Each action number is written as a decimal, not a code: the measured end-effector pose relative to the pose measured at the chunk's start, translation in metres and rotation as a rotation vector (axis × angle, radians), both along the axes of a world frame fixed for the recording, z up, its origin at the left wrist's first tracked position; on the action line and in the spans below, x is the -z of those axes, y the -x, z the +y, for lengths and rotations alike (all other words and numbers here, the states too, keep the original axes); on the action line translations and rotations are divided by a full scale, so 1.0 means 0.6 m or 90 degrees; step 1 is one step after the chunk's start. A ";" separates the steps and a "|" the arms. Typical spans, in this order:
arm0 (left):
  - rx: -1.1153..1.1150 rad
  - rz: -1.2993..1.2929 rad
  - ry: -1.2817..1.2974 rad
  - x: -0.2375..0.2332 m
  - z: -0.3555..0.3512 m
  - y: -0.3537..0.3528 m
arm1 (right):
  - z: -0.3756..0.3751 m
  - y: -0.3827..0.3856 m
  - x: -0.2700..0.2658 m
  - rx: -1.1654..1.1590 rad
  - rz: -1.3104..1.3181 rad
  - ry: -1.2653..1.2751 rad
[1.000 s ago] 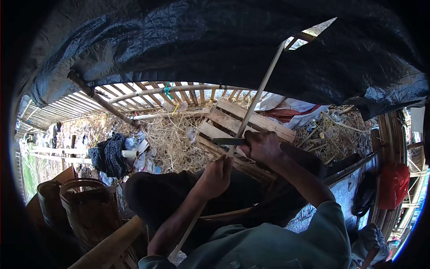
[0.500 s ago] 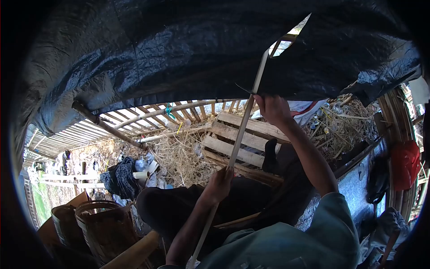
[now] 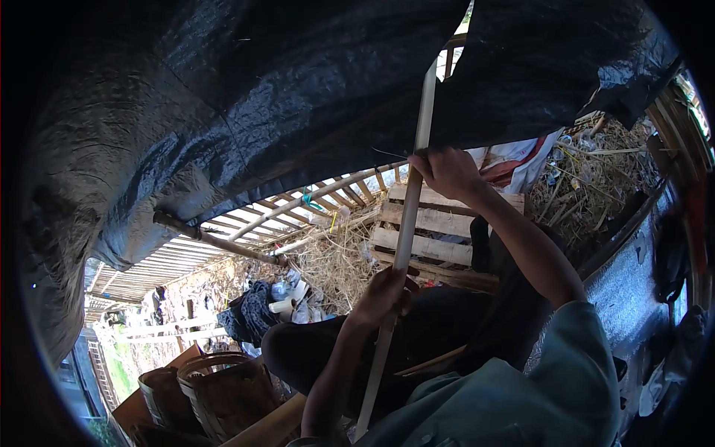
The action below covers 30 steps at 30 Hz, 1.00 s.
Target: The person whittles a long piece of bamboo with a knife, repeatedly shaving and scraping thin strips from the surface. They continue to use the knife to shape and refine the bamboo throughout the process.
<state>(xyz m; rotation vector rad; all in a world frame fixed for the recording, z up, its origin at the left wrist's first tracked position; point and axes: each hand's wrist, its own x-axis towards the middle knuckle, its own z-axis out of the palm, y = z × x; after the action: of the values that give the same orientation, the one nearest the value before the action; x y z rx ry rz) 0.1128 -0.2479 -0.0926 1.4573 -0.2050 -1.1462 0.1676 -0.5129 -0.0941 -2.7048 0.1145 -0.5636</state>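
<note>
A long, pale bamboo strip (image 3: 404, 235) slants up from my lap toward the dark sheet. My left hand (image 3: 381, 296) is wrapped round its lower part, thumb and fingertips on either side. Higher up, my right hand (image 3: 453, 175) is closed at the strip's right edge, close below the sheet's hem. A thin, dark sliver (image 3: 389, 153) sticks out to the left of the strip at that height. I cannot tell whether a tool sits inside the right fist. The strip's top end overlaps a torn gap in the sheet.
A black plastic sheet (image 3: 298, 97) hangs low across the front. Beyond my legs are a slatted wooden pallet (image 3: 428, 218) and straw (image 3: 339, 257). Woven baskets (image 3: 223, 395) stand at lower left, near a bamboo pole (image 3: 272, 425). A slatted bamboo fence (image 3: 275, 212) runs behind.
The view has turned, so the surroundings sit farther right and the strip looks steeper. Both hands stay on the strip; the left hand's fingers look slightly looser around it.
</note>
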 end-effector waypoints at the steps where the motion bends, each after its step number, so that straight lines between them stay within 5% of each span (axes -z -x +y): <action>1: 0.023 0.009 0.009 0.017 0.003 -0.007 | 0.009 0.010 -0.014 -0.006 0.011 -0.010; 4: -0.060 0.144 0.087 0.023 -0.005 0.002 | 0.038 0.043 -0.031 -0.062 0.124 -0.009; 8: -0.085 0.152 0.077 0.019 -0.010 0.004 | 0.121 0.147 0.012 -0.213 -0.003 0.047; 14: -0.071 0.143 0.092 0.039 -0.006 0.004 | 0.124 0.169 0.022 -0.220 0.089 0.038; 26: -0.078 -0.071 -0.024 0.046 -0.011 0.020 | 0.145 0.178 0.018 -0.237 0.139 0.068; 30: -0.075 -0.554 -0.083 0.125 0.003 0.030 | 0.144 0.171 0.013 -0.229 0.163 0.095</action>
<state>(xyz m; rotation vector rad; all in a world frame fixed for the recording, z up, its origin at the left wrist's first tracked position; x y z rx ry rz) 0.0946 -0.2459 -0.1674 1.9857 -0.6405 -0.3721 0.0647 -0.4262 -0.1020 -2.8333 -0.3549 -0.1234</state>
